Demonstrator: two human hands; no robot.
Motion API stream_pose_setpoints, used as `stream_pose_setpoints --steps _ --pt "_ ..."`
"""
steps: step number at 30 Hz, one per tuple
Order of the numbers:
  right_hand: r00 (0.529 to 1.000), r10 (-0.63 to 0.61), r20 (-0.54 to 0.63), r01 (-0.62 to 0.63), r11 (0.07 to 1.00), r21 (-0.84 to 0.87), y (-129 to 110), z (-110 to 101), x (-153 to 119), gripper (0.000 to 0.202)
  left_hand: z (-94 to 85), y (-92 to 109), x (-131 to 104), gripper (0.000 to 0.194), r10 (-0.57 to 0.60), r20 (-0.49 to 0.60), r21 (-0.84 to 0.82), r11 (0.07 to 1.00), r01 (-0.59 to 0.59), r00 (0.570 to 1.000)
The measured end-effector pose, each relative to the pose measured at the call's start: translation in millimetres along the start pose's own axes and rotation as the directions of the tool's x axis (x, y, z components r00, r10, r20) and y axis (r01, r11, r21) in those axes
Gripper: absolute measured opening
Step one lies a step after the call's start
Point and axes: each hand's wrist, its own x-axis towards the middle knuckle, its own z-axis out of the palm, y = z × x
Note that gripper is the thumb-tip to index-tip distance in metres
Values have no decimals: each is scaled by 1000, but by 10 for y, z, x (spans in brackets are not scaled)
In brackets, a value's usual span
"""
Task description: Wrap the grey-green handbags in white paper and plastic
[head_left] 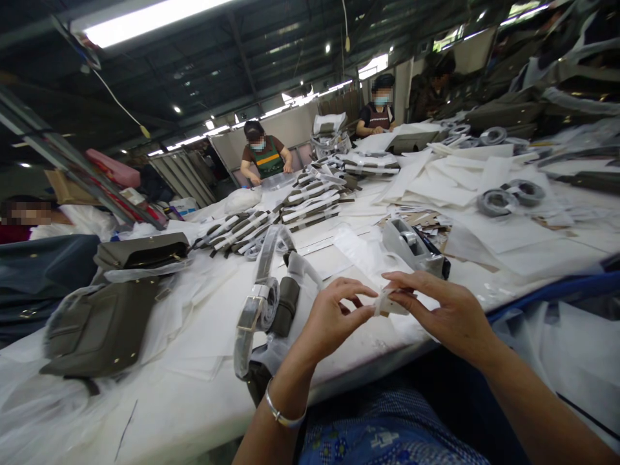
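My left hand (335, 319) and my right hand (440, 310) meet above the table edge, both pinching a small white tag-like piece (386, 302) between thumb and fingers. Its exact kind is too small to make out. Just beyond my right hand stands a grey tape dispenser (404, 245). To the left of my left hand lies an olive strap with a metal buckle (250, 313), wrapped in clear plastic. A dark olive rolled piece (285, 305) sits against that strap.
Olive bags (109, 323) with loose plastic lie at the left. Plastic-wrapped straps (310, 197) are heaped mid-table, with white sheets (450, 177) and coiled straps (498, 201) at the right. Two masked co-workers (266, 157) work across the table (194, 413); another person is at far left.
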Motion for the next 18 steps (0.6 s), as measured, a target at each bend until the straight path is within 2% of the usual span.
stream_pose_setpoints --steps 2,4,7,12,18 --pt "1000 -14 -12 14 1000 5 3 14 -2 34 -1 20 1 49 11 15 -1 1000 -11 1000" --pt "999 -21 -30 21 1000 3 6 27 0 33 8 42 3 54 12 49 -4 1000 -12 999" --pt "999 -24 -47 23 1000 -16 4 19 2 34 31 47 10 38 20 57 4 1000 -20 998" --pt "996 -32 -82 28 998 -47 -23 -29 -3 35 53 2 31 16 6 -13 21 1000 -6 1000" --pt "984 -116 -136 106 991 -77 -39 1 -24 30 -17 18 93 16 1 -200 -43 999 -9 980"
